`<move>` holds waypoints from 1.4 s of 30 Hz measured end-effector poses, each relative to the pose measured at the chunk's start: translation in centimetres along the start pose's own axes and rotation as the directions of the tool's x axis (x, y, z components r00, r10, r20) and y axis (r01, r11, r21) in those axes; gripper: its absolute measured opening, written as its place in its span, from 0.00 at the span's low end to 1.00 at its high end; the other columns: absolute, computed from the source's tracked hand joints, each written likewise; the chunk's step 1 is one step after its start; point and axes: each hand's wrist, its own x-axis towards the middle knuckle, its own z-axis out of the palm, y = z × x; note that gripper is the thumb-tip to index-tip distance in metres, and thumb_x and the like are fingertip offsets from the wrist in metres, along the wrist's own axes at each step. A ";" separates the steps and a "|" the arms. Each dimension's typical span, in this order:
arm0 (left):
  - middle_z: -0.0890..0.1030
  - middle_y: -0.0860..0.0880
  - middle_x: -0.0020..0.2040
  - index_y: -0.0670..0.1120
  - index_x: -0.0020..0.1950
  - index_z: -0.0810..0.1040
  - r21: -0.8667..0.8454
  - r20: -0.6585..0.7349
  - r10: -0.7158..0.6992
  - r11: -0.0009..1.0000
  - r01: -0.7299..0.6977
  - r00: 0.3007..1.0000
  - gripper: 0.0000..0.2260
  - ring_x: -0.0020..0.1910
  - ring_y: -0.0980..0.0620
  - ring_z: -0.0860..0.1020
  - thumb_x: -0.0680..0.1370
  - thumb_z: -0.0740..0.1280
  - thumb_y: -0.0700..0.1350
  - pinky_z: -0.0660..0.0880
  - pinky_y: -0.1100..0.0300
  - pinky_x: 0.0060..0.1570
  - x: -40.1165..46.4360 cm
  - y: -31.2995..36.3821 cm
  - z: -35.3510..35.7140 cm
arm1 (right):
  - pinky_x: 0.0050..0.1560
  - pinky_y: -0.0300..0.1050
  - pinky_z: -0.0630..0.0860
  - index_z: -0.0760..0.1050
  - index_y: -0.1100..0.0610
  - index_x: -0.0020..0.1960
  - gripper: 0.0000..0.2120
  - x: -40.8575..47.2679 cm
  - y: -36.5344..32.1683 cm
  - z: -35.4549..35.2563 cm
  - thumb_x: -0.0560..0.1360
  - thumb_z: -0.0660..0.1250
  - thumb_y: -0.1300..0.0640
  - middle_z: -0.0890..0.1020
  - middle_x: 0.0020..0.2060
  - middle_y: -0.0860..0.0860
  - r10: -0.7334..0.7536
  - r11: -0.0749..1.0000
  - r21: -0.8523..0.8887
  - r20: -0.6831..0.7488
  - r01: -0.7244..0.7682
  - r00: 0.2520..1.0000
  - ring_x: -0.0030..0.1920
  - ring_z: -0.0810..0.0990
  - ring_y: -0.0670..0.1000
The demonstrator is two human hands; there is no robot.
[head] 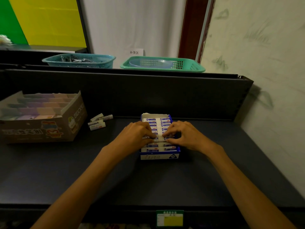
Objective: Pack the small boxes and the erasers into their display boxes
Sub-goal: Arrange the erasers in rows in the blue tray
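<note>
From the head view, a small blue-and-white cardboard display box (159, 156) is seen at the centre of a dark grey shelf surface (165, 182), filled with two columns of white erasers in blue-and-white paper sleeves (165, 120). The left hand (137, 134) is laid over the left column and the right hand (182, 135) over the right column; the fingers of both are curled down onto erasers in the middle rows, the tips nearly meeting at the box's centre line. Whether an eraser is actually pinched cannot be told. The middle rows are hidden by the hands.

At ten o'clock from the box, four loose white sleeved erasers (99, 122) are scattered on the shelf. Further out at nine o'clock a large brown cardboard display box (49, 129) with cartoon printing is found, holding rows of pastel small boxes (38, 106).

At twelve o'clock, beyond a dark back panel (148, 93), a teal plastic mesh basket (79, 61) and a green plastic mesh basket (163, 65) are set side by side. A white paper sign (134, 52) between them reads "补货区". A green-and-yellow shelf label (170, 219) is fixed at six o'clock; its print is illegible.
</note>
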 end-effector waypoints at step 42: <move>0.70 0.47 0.67 0.50 0.72 0.63 0.145 -0.084 -0.379 0.910 0.388 0.921 0.27 0.66 0.47 0.68 0.76 0.64 0.57 0.67 0.50 0.63 -5.7 -8.6 -4.0 | 0.69 0.50 0.62 0.62 0.48 0.72 0.27 7.9 -8.5 1.1 0.76 0.65 0.45 0.69 0.69 0.49 -0.042 0.980 -0.197 -0.052 0.031 0.998 0.68 0.66 0.52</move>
